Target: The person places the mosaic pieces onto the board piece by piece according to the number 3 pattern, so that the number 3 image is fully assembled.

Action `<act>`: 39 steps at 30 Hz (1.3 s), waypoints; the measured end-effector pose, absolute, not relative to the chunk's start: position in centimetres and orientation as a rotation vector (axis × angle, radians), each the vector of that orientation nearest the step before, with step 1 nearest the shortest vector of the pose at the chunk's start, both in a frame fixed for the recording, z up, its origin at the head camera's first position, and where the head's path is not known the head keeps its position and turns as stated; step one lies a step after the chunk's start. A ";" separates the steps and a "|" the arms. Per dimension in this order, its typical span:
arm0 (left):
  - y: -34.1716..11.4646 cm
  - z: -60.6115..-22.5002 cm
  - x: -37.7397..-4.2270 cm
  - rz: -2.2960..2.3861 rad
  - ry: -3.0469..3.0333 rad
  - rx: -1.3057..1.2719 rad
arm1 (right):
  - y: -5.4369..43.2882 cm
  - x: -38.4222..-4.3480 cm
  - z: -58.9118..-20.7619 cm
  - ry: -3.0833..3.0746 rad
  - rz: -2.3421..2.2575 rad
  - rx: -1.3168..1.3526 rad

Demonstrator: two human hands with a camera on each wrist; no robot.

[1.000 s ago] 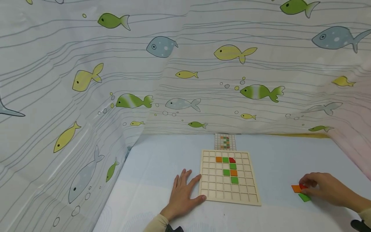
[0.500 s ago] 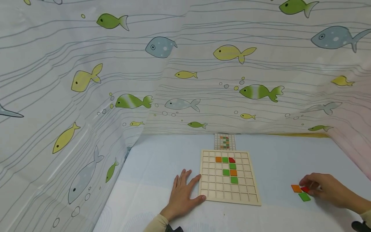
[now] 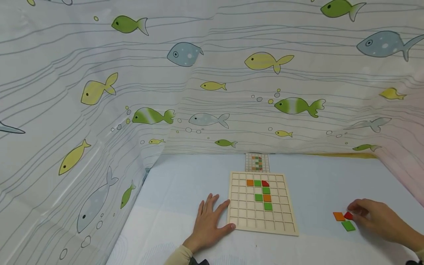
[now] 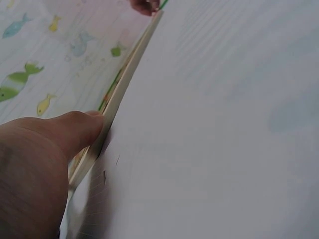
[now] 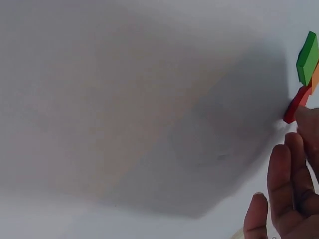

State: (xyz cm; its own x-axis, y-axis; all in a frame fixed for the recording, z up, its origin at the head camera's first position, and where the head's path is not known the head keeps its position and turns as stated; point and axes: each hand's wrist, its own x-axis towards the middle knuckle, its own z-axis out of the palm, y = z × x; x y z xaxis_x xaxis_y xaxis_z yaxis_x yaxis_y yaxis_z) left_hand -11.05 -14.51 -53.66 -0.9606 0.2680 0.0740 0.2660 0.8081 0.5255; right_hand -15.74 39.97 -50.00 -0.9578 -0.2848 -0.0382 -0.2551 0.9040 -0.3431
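Note:
My left hand (image 3: 208, 223) lies with fingers spread at the board's left side. In the left wrist view its thumb (image 4: 79, 130) rests on the edge of the wooden grid board (image 3: 243, 213). Orange, green and red tiles sit in the board's upper cells, among them a red rounded tile (image 3: 265, 183) and an orange tile (image 3: 267, 198). Off to the right, my right hand (image 3: 379, 221) pinches a red tile (image 3: 348, 216) at the table surface. Beside that tile lie an orange tile (image 3: 339, 216) and a green tile (image 3: 348, 225), close together.
A small pattern card (image 3: 257, 162) with a similar coloured grid stands behind the board. The pale blue and white table cloth (image 3: 314, 191) spreads between the board and the loose tiles. A fish-print curtain (image 3: 212, 103) hangs behind and at the left.
My right hand has drawn slightly to the right, and the red tile has come off the orange and green ones to sit beside them. The left hand has stayed put.

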 end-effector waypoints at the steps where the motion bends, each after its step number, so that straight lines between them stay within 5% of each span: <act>1: -14.5 -53.6 -11.0 0.866 2.981 0.437 | 40.0 -15.6 -50.1 2.998 -0.518 -0.414; 39: -14.6 -54.0 -11.0 0.868 2.999 0.457 | 38.8 -14.7 -51.5 3.104 -0.622 -0.121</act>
State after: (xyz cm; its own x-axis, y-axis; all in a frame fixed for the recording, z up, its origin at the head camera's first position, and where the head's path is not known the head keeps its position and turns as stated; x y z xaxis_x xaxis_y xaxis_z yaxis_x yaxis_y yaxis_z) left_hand -11.03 -14.60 -54.00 -0.9579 0.2717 0.0929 0.2793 0.8066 0.5209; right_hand -14.74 38.81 -51.50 -0.9967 -0.0698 0.0403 -0.0799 0.9201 -0.3836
